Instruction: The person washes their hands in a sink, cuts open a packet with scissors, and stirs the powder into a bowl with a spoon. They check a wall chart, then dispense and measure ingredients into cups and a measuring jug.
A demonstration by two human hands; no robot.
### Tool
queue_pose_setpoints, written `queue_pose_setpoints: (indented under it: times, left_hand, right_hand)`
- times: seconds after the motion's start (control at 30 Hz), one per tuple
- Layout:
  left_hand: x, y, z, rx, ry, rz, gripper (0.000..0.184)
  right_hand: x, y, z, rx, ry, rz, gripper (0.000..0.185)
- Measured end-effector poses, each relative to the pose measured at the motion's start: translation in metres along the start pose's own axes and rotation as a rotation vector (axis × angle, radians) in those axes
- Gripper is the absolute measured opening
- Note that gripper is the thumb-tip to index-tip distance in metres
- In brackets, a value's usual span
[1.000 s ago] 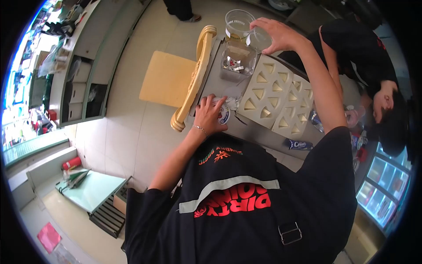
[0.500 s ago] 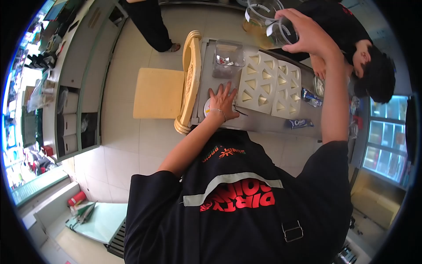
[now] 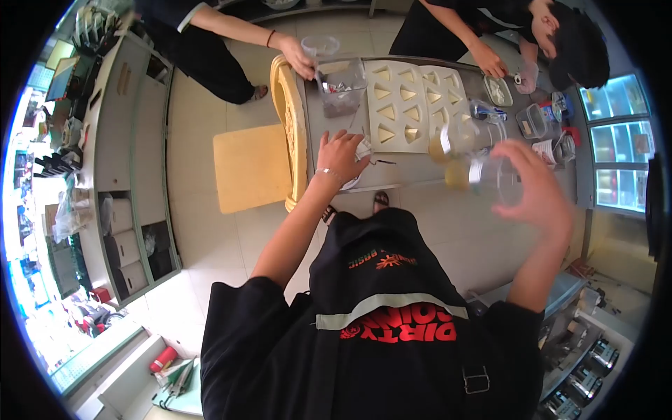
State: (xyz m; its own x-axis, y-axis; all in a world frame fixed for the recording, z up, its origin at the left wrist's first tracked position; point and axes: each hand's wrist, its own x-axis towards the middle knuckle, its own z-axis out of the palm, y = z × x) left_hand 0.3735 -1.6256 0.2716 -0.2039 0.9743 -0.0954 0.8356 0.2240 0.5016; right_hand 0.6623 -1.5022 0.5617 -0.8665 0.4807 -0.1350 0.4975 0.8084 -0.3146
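My right hand (image 3: 535,185), smeared by motion, is closed round a clear plastic cup (image 3: 498,180) with a white label and yellowish contents, tilted on its side. A second, larger clear plastic cup (image 3: 476,134) lies right beside it, overlapping the mould's near right corner from my viewpoint; how it is supported is hidden. My left hand (image 3: 341,157) is at the table's near left, fingers bent, with a small crumpled white piece (image 3: 363,148) between thumb and fingers. Under my left wrist a round white object (image 3: 350,183) shows partly. A thin dark tool (image 3: 383,162) lies beside that hand.
A white mould with triangular cavities (image 3: 409,105) covers the table's middle. A co-worker's hand (image 3: 299,59) touches a clear cup (image 3: 320,46) by a square clear container (image 3: 341,84). Another person's hand (image 3: 488,61) is near a small dish (image 3: 498,91). A yellow chair (image 3: 252,168) stands left.
My right hand has come down toward me with both cups moving along. My left fingers have drawn in from a flat spread. A co-worker's arm has reached in at the far left.
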Motion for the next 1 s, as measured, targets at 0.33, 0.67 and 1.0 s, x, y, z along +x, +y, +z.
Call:
queue_pose_setpoints:
  times: [0.33,0.67,1.0]
  left_hand:
    - [0.065,-0.021,-0.081,0.18,0.531,0.191,0.013]
    - [-0.004,0.022,-0.084,0.281,0.37,0.184,0.004]
    - [0.157,-0.106,-0.162,0.641,0.047,0.36,0.112]
  right_hand:
    - [-0.138,0.053,0.058,0.172,0.033,0.323,0.074]
    - [-0.22,0.114,0.077,0.236,-0.037,0.453,0.072]
    - [-0.236,0.096,0.09,0.283,0.196,0.611,0.078]
